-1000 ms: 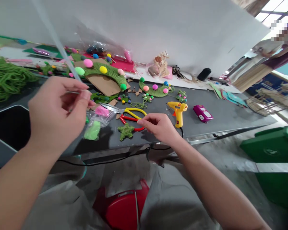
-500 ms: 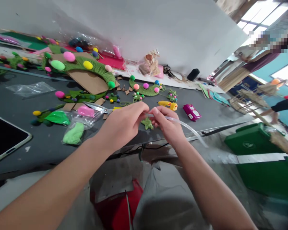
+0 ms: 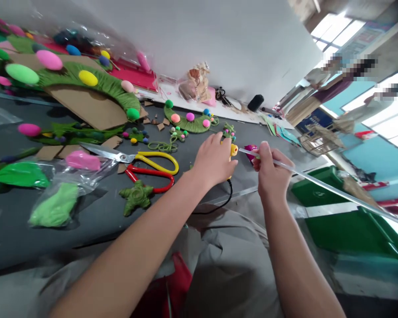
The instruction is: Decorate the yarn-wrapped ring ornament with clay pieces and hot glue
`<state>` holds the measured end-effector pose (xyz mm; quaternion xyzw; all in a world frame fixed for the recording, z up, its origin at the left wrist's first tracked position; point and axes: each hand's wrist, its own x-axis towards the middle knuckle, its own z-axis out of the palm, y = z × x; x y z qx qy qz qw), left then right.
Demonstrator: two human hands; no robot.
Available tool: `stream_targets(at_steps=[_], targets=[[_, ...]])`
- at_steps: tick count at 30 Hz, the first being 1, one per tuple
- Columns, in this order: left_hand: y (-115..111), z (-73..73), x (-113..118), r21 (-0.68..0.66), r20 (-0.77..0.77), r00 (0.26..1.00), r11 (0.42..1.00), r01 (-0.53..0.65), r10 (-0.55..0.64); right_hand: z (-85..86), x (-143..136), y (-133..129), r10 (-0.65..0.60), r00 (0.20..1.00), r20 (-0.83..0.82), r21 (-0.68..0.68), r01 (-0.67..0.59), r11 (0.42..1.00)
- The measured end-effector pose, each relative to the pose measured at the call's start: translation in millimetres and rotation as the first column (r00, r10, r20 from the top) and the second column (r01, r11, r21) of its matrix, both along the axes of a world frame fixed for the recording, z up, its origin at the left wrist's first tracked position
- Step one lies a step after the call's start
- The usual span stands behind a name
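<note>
My left hand (image 3: 215, 161) is wrapped over a yellow glue gun (image 3: 234, 150), hiding most of it; its rear end shows past my fingers. In my right hand (image 3: 273, 170), thumb and fingers pinch a long, clear glue stick (image 3: 321, 184). The stick's near tip points at the rear of the glue gun, with a small gap between them. Scissors with one yellow and one red handle (image 3: 151, 174) lie open to the left. Just below their handles is a green yarn-wrapped star (image 3: 136, 197). A black cord (image 3: 230, 194) hangs below the gun.
Bags of light green (image 3: 55, 205) and pink stuff lie at left. Behind stands a green-wrapped arch with coloured balls (image 3: 109, 90); a smaller crescent (image 3: 192, 123) is nearer the middle. A purple packet (image 3: 250, 152) sits behind my right hand. Green bins (image 3: 358, 234) stand right; people are beyond.
My hands have moved apart. The left one has come onto the glue gun, while the right has carried the glue stick rightward, behind the gun. The star now shows beside the scissors.
</note>
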<state>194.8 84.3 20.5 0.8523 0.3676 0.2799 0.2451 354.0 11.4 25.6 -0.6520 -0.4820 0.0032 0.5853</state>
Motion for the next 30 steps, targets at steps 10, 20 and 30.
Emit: stream_targets(at_steps=[10, 20, 30], targets=[[0.7, -17.1, 2.4, -0.031, 0.084, 0.996, 0.999, -0.022, 0.025, 4.8, -6.4, -2.2, 0.001, 0.982, 0.186, -0.130, 0.024, 0.991], [-1.3, -15.0, 0.1, -0.045, 0.094, 0.994, 0.997, -0.054, 0.058, 16.4, -13.8, 13.5, -0.045, 0.907, 0.420, -0.126, 0.107, 0.986], [-3.6, -15.9, -1.0, -0.050, 0.071, 0.987, 0.989, -0.142, 0.145, 9.5, -23.0, 18.4, -0.052, 0.922, 0.384, -0.145, 0.116, 0.983]])
